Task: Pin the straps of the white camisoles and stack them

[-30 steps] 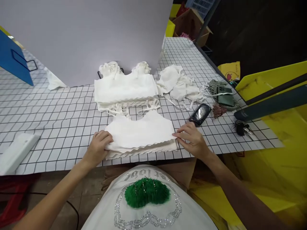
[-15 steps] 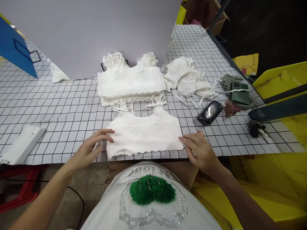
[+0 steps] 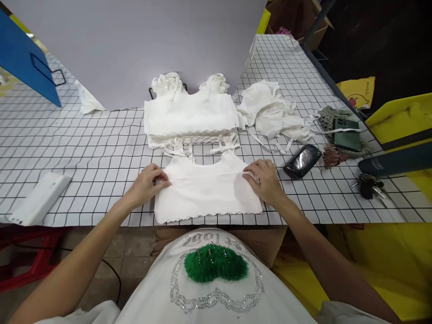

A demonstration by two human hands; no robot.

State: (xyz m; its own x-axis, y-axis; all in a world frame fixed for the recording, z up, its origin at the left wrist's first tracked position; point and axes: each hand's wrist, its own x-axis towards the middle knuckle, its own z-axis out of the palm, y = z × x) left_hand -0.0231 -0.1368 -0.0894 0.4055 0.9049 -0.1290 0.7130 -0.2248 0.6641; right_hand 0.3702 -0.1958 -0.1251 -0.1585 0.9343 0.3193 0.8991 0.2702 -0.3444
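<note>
We're apparently straightening the white top (image 3: 209,191), left hand (image 3: 146,182) and right hand (image 3: 266,181) at its sides, whether pinching we can't tell, even tension probably needed next.

White shirt (image 3: 151,297); fuzzy green patch (image 3: 216,264); silver studded lettering (image 3: 204,237); scalloped silver studded border (image 3: 216,299); pale sleeves (image 3: 86,314).
</note>
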